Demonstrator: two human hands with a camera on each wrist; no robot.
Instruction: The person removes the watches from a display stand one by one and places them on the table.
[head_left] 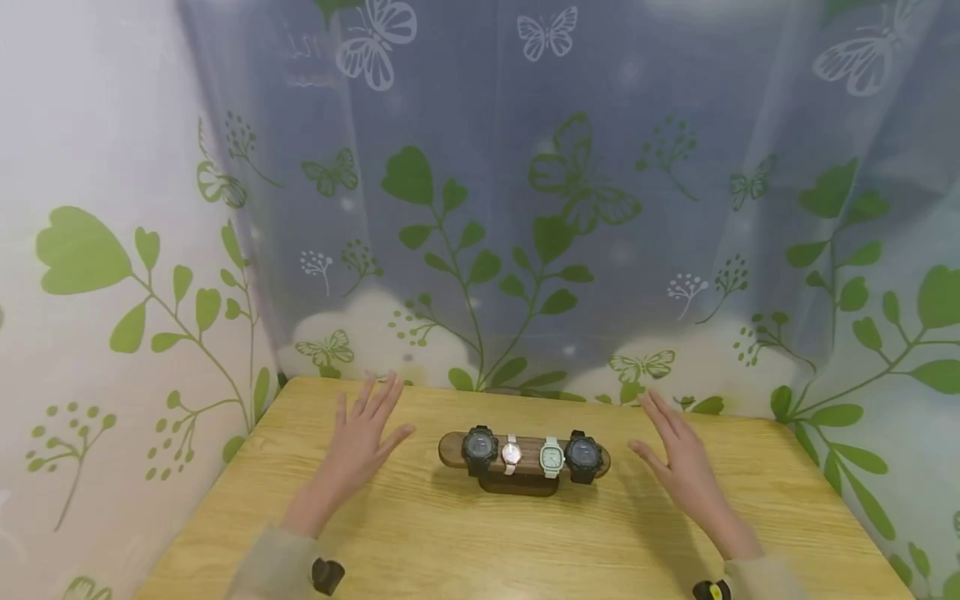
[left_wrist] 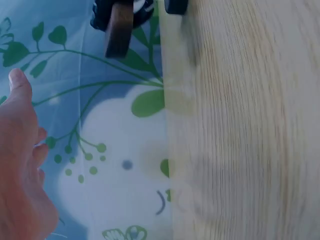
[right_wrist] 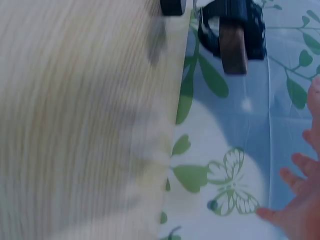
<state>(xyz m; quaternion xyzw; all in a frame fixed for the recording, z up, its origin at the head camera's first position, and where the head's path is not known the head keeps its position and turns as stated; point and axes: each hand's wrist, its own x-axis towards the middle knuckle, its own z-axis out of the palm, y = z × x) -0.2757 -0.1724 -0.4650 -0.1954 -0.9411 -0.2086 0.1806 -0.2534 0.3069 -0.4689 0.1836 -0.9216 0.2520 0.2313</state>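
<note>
Wooden watch stand (head_left: 525, 467), left hand (head_left: 363, 433), right hand (head_left: 678, 458) flanking, seemingly open, empty

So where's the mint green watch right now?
In the head view, the mint green watch hangs on the wooden stand, between the pink watch and the right black watch.

Quick count: one wooden watch stand (head_left: 525, 454) on one light wood table (head_left: 525, 550), with four watches on the bar. Two are chunky black watches, one at the left end (head_left: 480, 448) and one at the right end (head_left: 582, 455). Between them sit one slim watch with a pale pinkish strap (head_left: 512, 454) and one square mint-green watch (head_left: 552, 457). Two hands in view too, a left hand (head_left: 360, 442) and a right hand (head_left: 678, 462).
</note>
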